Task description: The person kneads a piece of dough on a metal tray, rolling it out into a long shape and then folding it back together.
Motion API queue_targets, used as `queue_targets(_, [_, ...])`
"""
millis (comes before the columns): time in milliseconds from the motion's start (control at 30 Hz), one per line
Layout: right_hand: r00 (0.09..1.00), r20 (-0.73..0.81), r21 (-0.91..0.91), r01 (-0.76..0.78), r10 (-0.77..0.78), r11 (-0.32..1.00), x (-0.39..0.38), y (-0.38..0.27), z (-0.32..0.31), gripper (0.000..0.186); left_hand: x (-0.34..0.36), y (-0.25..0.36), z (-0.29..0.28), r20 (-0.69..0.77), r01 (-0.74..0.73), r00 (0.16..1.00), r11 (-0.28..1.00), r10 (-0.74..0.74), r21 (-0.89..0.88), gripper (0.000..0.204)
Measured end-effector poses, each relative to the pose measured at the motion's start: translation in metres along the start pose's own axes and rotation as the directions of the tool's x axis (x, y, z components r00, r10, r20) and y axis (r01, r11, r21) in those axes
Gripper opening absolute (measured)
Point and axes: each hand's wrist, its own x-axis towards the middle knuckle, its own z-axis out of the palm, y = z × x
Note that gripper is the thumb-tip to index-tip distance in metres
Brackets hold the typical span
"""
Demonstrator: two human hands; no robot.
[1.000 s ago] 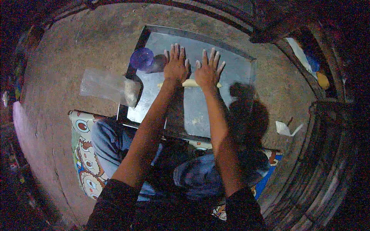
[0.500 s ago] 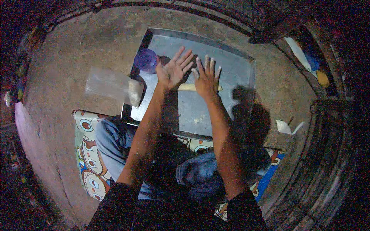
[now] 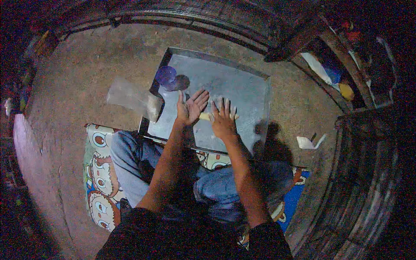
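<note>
A pale roll of dough [image 3: 204, 116] lies crosswise on a grey metal tray [image 3: 242, 82] in front of me. My right hand [image 3: 224, 119] rests palm down over the roll, fingers spread and dusted white, hiding its middle. Beside the roll's left end, my left hand [image 3: 190, 108] is turned palm up with its fingers stretched out, holding nothing. A purple round container [image 3: 166, 75] sits at the tray's left side, beyond my left hand, its shadow falling on the tray.
Left of the tray lies a clear plastic bag [image 3: 130, 96] with pale stuff at its right end. A white scrap [image 3: 306, 142] is on the floor to the right. Under my crossed legs spreads a cartoon-printed mat [image 3: 100, 173]. Wooden slats [image 3: 359, 182] stand at the right.
My right hand has come down onto the dough roll and nearer to me. The left hand has drawn back from beside the purple container. The whole view has shifted.
</note>
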Motion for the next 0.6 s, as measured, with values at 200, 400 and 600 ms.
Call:
queue_targets(200, [0.980, 0.196, 0.059, 0.007, -0.018, 0.998, -0.031, -0.004, -0.017, 0.062, -0.022, -0.014, -0.007, -0.070, 0.053, 0.997, 0.985, -0.042, 0.167, 0.087])
queue_targets(400, [0.927, 0.373, 0.048, 0.016, -0.033, 0.999, -0.061, -0.003, -0.019, 0.064, -0.067, -0.032, 0.045, -0.145, 0.223, 0.974, 0.610, -0.175, 0.760, 0.072])
queue_targets(600, [0.903, 0.418, -0.158, 0.184, -0.103, 0.970, -0.082, -0.012, -0.025, 0.056, -0.083, -0.052, -0.004, 0.227, -0.440, 0.890, -0.614, -0.395, 0.656, 0.054])
